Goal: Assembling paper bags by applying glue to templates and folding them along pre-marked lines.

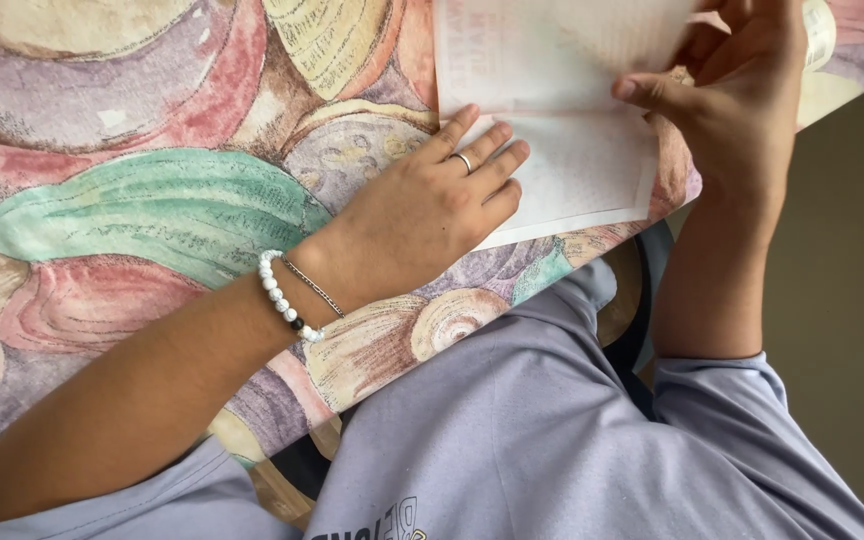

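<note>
While both hands press it, the paper (572,150) lies lengthwise away from the person.

The sheet of paper (562,150) lies on the tablecloth (152,200) near its edge, seemingly folded across.

Matt white paper sheet (572,150) lies on a printed, woven-looking tablecloth (152,200) (soft, unglossy)
</note>
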